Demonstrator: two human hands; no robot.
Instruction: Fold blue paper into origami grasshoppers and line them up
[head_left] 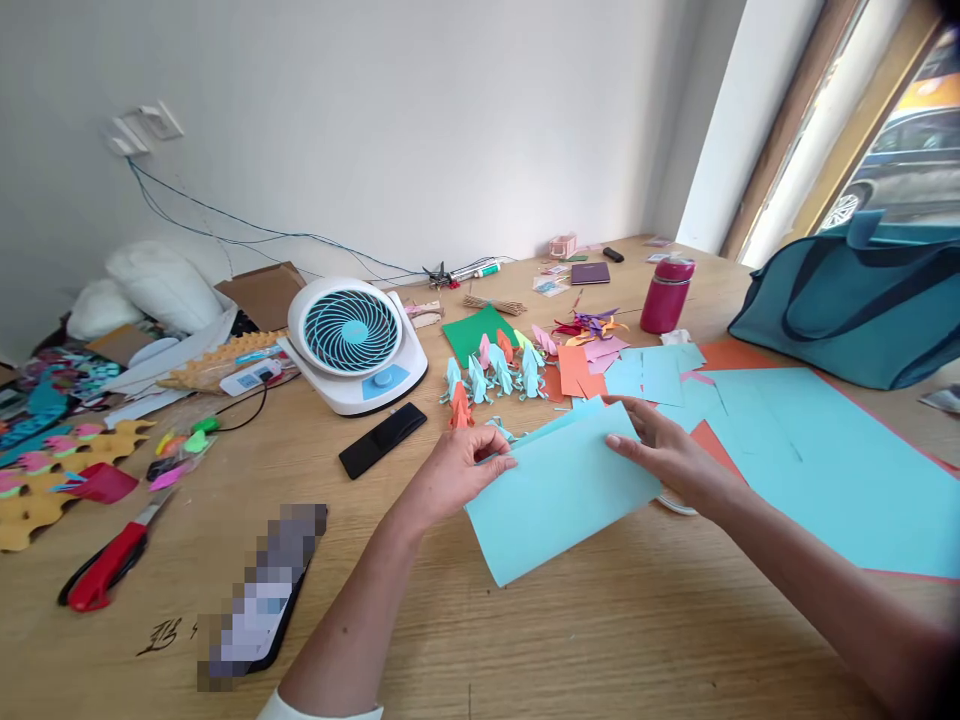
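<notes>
Both hands grip one light blue paper sheet flat on the wooden table: left hand pinching its left edge, right hand pressing its top right. Folded paper figures stand just behind.

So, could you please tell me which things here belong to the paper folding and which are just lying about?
In use: light blue paper sheet, left hand, right hand, folded paper figures.

Lying about: desk fan, red scissors, pink bottle, teal bag, black case.

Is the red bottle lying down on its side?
No, the red bottle stands upright on the table, behind the paper scraps.
</notes>
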